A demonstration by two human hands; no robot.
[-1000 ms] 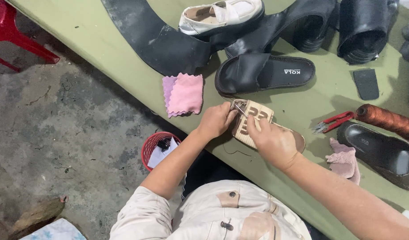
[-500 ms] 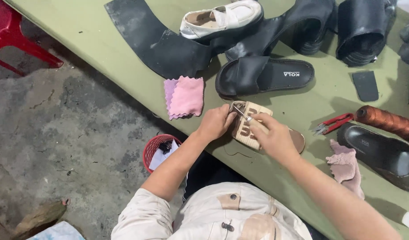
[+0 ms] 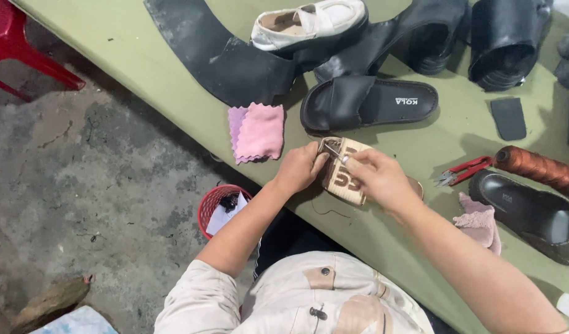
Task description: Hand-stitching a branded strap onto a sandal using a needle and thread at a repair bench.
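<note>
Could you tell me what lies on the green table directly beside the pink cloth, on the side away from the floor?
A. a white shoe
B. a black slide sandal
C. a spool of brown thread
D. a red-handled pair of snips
B, since the black slide sandal lies right next to the pink cloth on the green table, just above the tan sandal both hands are working on.

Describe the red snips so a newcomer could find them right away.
Start at the green table and go to its right side, past the right hand working on the tan sandal. The red snips lie flat between that hand and the brown thread spool. They are the only red-handled tool among black shoes.
</note>
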